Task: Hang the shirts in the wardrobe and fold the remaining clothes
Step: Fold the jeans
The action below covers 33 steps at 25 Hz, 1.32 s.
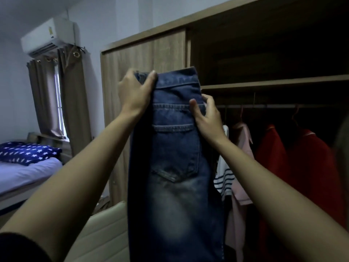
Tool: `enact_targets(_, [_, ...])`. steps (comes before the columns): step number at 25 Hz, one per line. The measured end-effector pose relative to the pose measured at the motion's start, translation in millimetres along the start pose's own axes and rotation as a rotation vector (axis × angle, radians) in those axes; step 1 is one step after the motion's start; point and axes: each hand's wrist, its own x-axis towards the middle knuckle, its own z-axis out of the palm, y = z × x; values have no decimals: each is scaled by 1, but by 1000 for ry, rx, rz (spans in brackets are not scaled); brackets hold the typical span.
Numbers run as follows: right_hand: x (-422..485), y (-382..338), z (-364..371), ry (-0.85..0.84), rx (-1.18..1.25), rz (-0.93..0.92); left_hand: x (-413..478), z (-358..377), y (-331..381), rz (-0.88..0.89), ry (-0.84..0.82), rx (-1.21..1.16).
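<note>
Bare forearms (75, 186) raise faded blue denim jeans (175, 157), left hand (137, 91) pinching the waistband corner, right hand (208, 118) gripping the opposite edge just below, probably squaring the legs for folding.

Jeans (175, 148) before the wardrobe (143, 53), left hand (135, 91) at top left, right hand (207, 116) at right edge. Behind on the right, shirts (273, 148) on rail (273, 106). Bed (24, 173) far left.

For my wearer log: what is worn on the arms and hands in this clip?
Both the left hand and right hand are bare, no gloves, rings or watch visible. Forearms are uncovered; a dark sleeve shows on the left arm.
</note>
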Motion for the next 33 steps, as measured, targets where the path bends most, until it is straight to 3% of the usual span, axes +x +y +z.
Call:
enact_targets(4, [-96, 81, 4, -214, -125, 55, 25, -7, 5, 28, 175, 60])
enact_targets(7, [-124, 116, 3, -72, -193, 31, 34, -9, -8, 52, 167, 79])
enact_targets(10, [-111, 116, -9, -44, -136, 35, 36, -12, -14, 65, 171, 8])
enact_targets(14, [-91, 96, -4, -340, 7, 178, 36, -14, -19, 96, 191, -28])
enact_targets(17, [-86, 90, 1, -337, 111, 235, 32, -20, -24, 76, 111, 13])
enact_targets(19, [-90, 88, 0, -313, 199, 253, 43, -23, -24, -33, -1, 69])
enact_targets(21, [-83, 73, 2, -343, 301, 269, 68, -20, -29, -269, -231, 19])
enact_targets(24, [-62, 55, 12, -328, 428, 317, 78, -25, -57, -564, -473, -574])
enact_targets(27, [-47, 54, 20, -193, 484, 397, 15, -24, -128, -752, -470, -900])
enact_targets(30, [-43, 70, 19, -161, 399, 447, -84, -29, -164, -1017, -639, -869])
enact_targets(33, [-45, 91, 7, -405, 292, 503, -100, -32, -169, -966, -672, -649])
